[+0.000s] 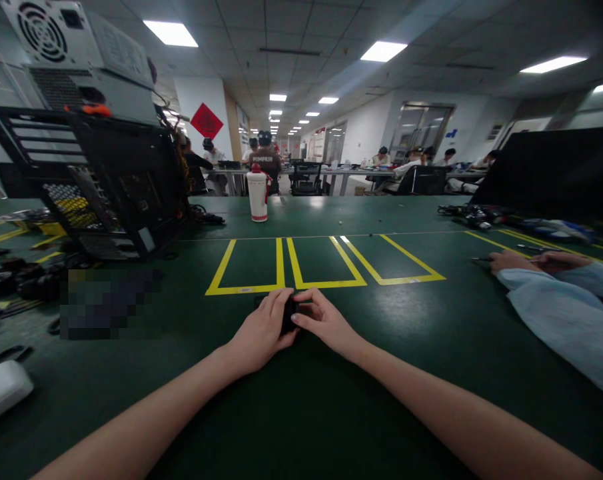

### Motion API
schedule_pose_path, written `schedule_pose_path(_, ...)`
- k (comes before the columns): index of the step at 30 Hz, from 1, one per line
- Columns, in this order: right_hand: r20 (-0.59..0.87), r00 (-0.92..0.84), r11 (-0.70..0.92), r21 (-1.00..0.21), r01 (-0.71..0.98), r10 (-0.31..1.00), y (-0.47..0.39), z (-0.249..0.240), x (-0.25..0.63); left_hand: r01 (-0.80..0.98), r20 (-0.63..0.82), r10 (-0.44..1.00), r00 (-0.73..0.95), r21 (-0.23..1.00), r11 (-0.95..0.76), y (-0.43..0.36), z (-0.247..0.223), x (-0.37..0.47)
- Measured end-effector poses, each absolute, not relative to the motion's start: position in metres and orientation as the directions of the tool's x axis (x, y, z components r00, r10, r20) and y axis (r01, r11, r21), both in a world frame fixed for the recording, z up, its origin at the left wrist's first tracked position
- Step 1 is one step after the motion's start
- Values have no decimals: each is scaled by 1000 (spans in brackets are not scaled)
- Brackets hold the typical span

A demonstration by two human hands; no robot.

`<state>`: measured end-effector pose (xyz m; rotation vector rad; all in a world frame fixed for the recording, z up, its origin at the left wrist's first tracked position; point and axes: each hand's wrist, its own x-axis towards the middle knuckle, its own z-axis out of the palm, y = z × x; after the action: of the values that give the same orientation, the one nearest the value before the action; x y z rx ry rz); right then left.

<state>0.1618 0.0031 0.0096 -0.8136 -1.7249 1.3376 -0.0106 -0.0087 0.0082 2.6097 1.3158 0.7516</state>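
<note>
One small black object [289, 316] is just before the near left corner of the middle yellow frame [331, 284], where the left hand [259, 333] grips it, I suppose for steadiness, while the right hand [330, 325] curls fingertips to its side, whether also gripping I cannot tell.

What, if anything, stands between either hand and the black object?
Nothing visible does: the left hand holds the black object directly, and the right hand is right at its side, with no other thing seen between.
</note>
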Motion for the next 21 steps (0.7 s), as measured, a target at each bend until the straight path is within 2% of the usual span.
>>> schedule_pose_path(13,147,-446,217,-970,110,883,3,12,163,725,349,794,497,336,-601,-12,14,-10)
schedule_pose_path(21,192,-481,255,-964,69,856,3,10,164,734,334,809,483,349,-582,-12,13,-10)
